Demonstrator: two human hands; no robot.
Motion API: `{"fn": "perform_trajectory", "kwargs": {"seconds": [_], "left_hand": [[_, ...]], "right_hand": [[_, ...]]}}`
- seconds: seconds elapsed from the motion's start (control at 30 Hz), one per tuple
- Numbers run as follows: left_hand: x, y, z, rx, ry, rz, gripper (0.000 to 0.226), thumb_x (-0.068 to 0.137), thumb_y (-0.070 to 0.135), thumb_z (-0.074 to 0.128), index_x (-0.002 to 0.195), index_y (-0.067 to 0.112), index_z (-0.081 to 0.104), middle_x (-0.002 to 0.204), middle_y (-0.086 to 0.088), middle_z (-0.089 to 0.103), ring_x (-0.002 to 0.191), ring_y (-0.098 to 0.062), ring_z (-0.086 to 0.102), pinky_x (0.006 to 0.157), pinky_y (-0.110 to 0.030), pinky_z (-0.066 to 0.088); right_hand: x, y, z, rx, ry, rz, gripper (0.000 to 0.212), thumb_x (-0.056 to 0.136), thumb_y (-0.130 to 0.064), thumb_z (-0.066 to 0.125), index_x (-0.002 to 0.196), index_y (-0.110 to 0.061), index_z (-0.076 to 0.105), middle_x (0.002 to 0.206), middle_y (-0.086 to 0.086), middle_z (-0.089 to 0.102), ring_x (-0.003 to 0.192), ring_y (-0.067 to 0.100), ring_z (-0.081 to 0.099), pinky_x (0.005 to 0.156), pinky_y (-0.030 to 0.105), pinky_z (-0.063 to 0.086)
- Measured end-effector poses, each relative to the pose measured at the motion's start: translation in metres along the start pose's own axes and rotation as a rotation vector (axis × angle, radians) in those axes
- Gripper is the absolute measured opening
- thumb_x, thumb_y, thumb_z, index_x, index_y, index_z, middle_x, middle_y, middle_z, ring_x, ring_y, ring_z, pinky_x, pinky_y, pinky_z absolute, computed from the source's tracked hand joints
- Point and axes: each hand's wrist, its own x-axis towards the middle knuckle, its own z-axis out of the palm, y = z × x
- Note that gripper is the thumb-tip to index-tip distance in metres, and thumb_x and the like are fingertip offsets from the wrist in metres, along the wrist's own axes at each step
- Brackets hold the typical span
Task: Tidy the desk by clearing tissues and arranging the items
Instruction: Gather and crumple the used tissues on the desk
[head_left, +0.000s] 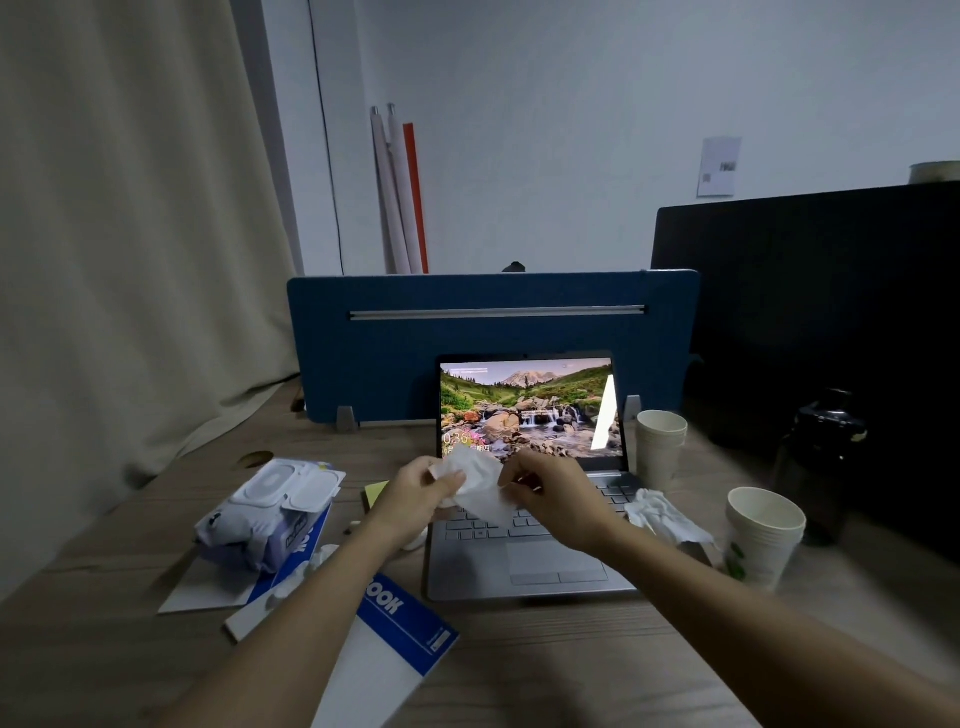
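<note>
A white tissue (480, 480) hangs above the keyboard of the open silver laptop (524, 564). My left hand (421, 493) grips its left side and my right hand (550, 493) pinches its right edge. Another crumpled tissue (665, 514) lies on the desk just right of the laptop. A pack of wet wipes (265, 512) with a white flip lid sits at the left on a blue-and-white notebook (400, 639). A stack of paper cups (660, 449) stands beside the screen, and a second stack (761, 535) stands nearer at the right.
A blue divider panel (493, 338) closes the back of the wooden desk (571, 665). A dark bottle (821, 462) stands at the right before a black panel. A yellow sticky pad (375, 491) lies left of the laptop. A curtain hangs at the left.
</note>
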Motion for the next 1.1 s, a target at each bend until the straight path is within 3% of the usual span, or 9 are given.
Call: {"fn": "perform_trajectory", "kwargs": {"seconds": [0.13,0.23,0.33,0.47,0.6,0.73,0.83,0.9,1.1], "left_hand": [[0.002,-0.004,0.001,0.063,0.033,0.018,0.011,0.091,0.021,0.068,0.099,0.015,0.064,0.101,-0.012,0.07,0.093,-0.028,0.069,0.084,-0.049,0.058],[0.002,-0.009,0.002,0.04,0.063,0.023,0.02,0.088,0.016,0.071,0.101,0.019,0.057,0.107,-0.011,0.067,0.092,-0.022,0.069,0.067,-0.032,0.06],[0.0,-0.013,0.003,0.029,0.086,0.029,0.036,0.086,0.016,0.073,0.105,0.028,0.045,0.109,-0.009,0.064,0.091,-0.02,0.068,0.059,-0.021,0.055],[-0.002,-0.013,0.01,0.058,0.069,0.04,0.042,0.088,0.015,0.071,0.102,0.035,0.037,0.105,-0.01,0.065,0.079,-0.022,0.073,0.067,-0.037,0.061],[-0.003,-0.013,0.021,0.15,0.054,0.113,0.027,0.092,0.012,0.066,0.095,0.028,0.044,0.099,-0.009,0.066,0.074,-0.018,0.073,0.059,-0.035,0.06],[-0.006,-0.011,0.028,0.29,0.051,0.121,0.008,0.095,0.017,0.062,0.089,0.019,0.057,0.085,-0.004,0.063,0.073,-0.018,0.066,0.068,-0.038,0.058],[-0.007,-0.013,0.029,0.357,0.048,0.116,0.007,0.098,0.019,0.055,0.096,0.022,0.061,0.098,-0.001,0.064,0.071,-0.007,0.061,0.057,-0.019,0.044],[-0.007,-0.015,0.027,0.34,0.048,0.099,0.009,0.099,0.016,0.054,0.102,0.018,0.062,0.109,-0.005,0.062,0.074,-0.004,0.062,0.053,-0.012,0.044],[-0.008,-0.023,0.019,0.321,0.059,0.058,0.015,0.095,0.012,0.059,0.108,0.017,0.064,0.126,-0.006,0.059,0.093,-0.007,0.061,0.062,-0.012,0.046]], "right_hand": [[-0.005,0.011,-0.002,-0.072,-0.041,0.008,0.014,0.09,-0.018,0.064,0.104,-0.022,0.065,0.102,-0.007,0.067,0.089,0.003,0.062,0.078,0.02,0.054],[-0.012,0.032,-0.014,-0.199,-0.073,0.07,0.025,0.088,-0.023,0.067,0.112,-0.021,0.06,0.11,-0.004,0.064,0.096,0.01,0.06,0.084,0.029,0.055],[-0.024,0.063,-0.03,-0.379,-0.123,0.207,0.036,0.088,-0.026,0.067,0.121,-0.021,0.056,0.123,0.001,0.059,0.107,0.014,0.057,0.09,0.028,0.049],[-0.041,0.096,-0.047,-0.544,-0.13,0.413,0.038,0.088,-0.024,0.064,0.125,-0.021,0.055,0.132,0.007,0.053,0.114,0.025,0.054,0.095,0.035,0.047],[-0.055,0.115,-0.056,-0.706,-0.171,0.457,0.027,0.09,-0.027,0.058,0.116,-0.018,0.058,0.126,0.013,0.057,0.112,0.031,0.053,0.094,0.036,0.044],[-0.061,0.124,-0.057,-0.724,-0.241,0.465,0.03,0.094,-0.021,0.052,0.121,-0.01,0.06,0.129,0.016,0.056,0.117,0.031,0.052,0.098,0.033,0.043],[-0.06,0.124,-0.055,-0.655,-0.194,0.449,0.03,0.098,-0.011,0.038,0.117,-0.003,0.059,0.131,0.016,0.056,0.119,0.026,0.051,0.097,0.03,0.038],[-0.061,0.123,-0.053,-0.637,-0.167,0.434,0.03,0.098,-0.01,0.037,0.116,-0.003,0.061,0.127,0.017,0.058,0.115,0.028,0.054,0.094,0.033,0.04],[-0.067,0.131,-0.055,-0.636,-0.058,0.454,0.023,0.092,-0.01,0.051,0.106,-0.001,0.068,0.114,0.02,0.064,0.106,0.032,0.059,0.085,0.031,0.044]]}}
